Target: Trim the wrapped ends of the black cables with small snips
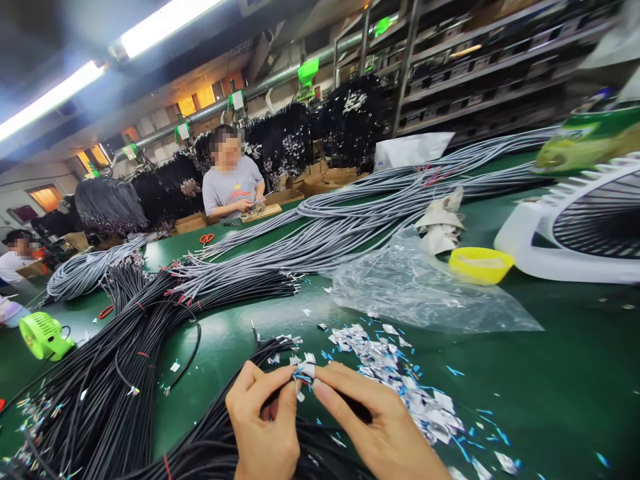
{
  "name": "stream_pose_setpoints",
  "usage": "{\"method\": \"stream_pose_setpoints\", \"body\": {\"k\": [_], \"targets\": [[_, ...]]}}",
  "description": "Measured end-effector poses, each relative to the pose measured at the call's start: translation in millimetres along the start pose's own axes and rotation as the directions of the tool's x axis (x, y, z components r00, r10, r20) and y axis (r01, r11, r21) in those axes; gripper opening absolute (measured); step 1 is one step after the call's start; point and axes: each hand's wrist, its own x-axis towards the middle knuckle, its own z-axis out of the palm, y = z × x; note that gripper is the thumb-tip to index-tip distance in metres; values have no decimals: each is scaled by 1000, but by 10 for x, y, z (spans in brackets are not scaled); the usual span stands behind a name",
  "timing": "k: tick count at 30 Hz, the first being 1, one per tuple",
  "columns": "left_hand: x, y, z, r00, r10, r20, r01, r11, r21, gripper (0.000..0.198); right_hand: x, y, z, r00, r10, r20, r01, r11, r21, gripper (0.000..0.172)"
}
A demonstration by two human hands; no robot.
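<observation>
My left hand (267, 413) pinches the end of a black cable, its thumb and forefinger close to the stripped tip. Thin blue, red and white wires (302, 379) stick out of that end. At the same tip, the thumb and forefinger of my right hand (373, 417) grip a small piece of silvery foil (307, 369) by the wires. Below and left of my hands runs a bundle of black cables (215, 427). To the right of them lies a pile of foil scraps and blue wire bits (385, 363).
More black cables (135, 360) and long grey cables (300, 247) cover the green table (565, 373). A clear plastic bag (415, 287), yellow bowl (480, 265) and white fan (530, 233) stand right. A green fan (46, 335) is left. A co-worker (233, 177) sits opposite.
</observation>
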Motion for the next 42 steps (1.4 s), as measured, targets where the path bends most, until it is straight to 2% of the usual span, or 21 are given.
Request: {"method": "stream_pose_setpoints", "body": {"k": [5, 10, 14, 17, 20, 23, 26, 28, 31, 33, 35, 37, 39, 42], "targets": [[20, -12, -35, 990, 124, 66, -129, 989, 75, 19, 20, 5, -17, 998, 65, 28, -65, 998, 19, 27], [39, 29, -18, 962, 272, -8, -267, 950, 160, 20, 54, -28, -25, 985, 145, 94, -152, 986, 75, 34], [24, 35, 11, 958, 286, -2, -281, 941, 190, 19, 24, 23, -24, 992, 119, 37, -121, 991, 48, 27], [-4, 8, 24, 982, 188, -27, -180, 965, 189, 11, -16, 81, -16, 996, 89, 29, -89, 996, 2, 23], [-24, -28, 12, 993, 110, -40, -101, 980, 170, 9, -48, 97, 11, 996, 82, -43, -83, 996, -21, 24], [-8, -42, -25, 996, 83, 41, -89, 980, 176, 16, -64, 75, 35, 990, 93, -107, -97, 995, -31, 26], [46, -23, -58, 988, -16, 151, -7, 989, 146, 30, -57, 47, 19, 993, 88, -82, -92, 995, -34, 25], [84, -7, -63, 963, -148, 224, 137, 988, 63, 41, -42, 42, -13, 997, 79, -19, -80, 996, -41, 25], [123, -2, -53, 864, -353, 359, 407, 909, -85, 52, -22, 59, -63, 994, 75, 84, -72, 997, -31, 26], [130, -6, -41, 814, -413, 409, 501, 855, -134, 53, -17, 78, -82, 990, 110, 93, -110, 994, -2, 25], [124, -5, -32, 837, -401, 373, 477, 868, -137, 46, -16, 88, -82, 980, 181, 81, -185, 981, 48, 21], [113, 2, -27, 896, -331, 297, 373, 923, -98, 32, -13, 81, -66, 966, 255, 49, -259, 961, 102, 19], [104, 9, -26, 935, -236, 264, 259, 964, -54, 20, -1, 61, -40, 956, 293, 6, -291, 947, 135, 22], [96, 13, -29, 952, -119, 283, 134, 990, -34, 13, 36, 38, -19, 947, 321, 0, -317, 936, 152, 30]]}}
